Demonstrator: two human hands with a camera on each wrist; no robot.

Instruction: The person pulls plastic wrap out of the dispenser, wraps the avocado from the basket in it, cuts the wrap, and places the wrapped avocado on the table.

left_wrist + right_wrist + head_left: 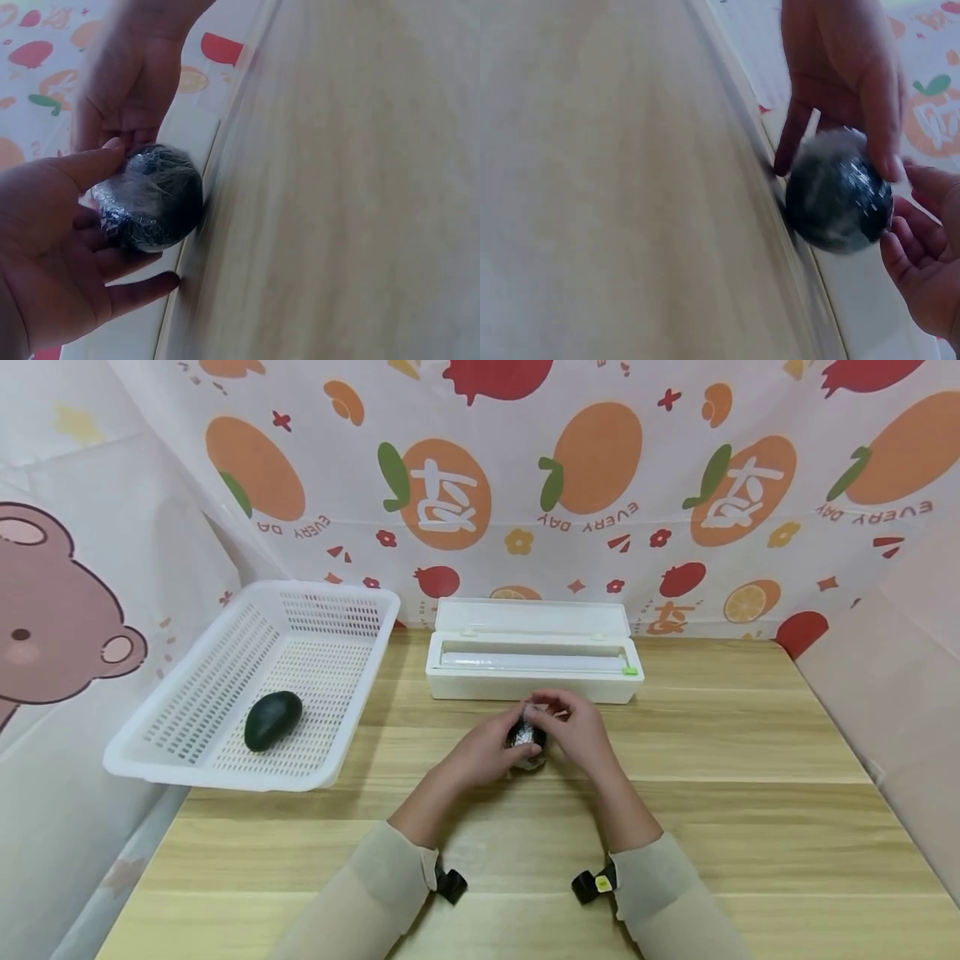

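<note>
A dark green avocado (529,737) wrapped in clear, crinkled cling film (150,184) is between both hands, in front of a white cling film box (532,687). My left hand (483,750) holds it from the left, thumb on the near side in the head view and fingers beneath in the left wrist view. At its far right end, my right hand (581,733) has bent fingers and thumb on the wrapped surface. The right wrist view shows those fingertips (895,244) against the avocado's side. Exactly how the right fingers grip the film is partly hidden.
The box's lid (532,617) stands raised, showing a film roll (532,662) and a green slider (630,671). To the left, a white perforated basket (348,710) holds another avocado (273,720), unwrapped. A printed fruit curtain (517,560) hangs behind the wooden table (750,793).
</note>
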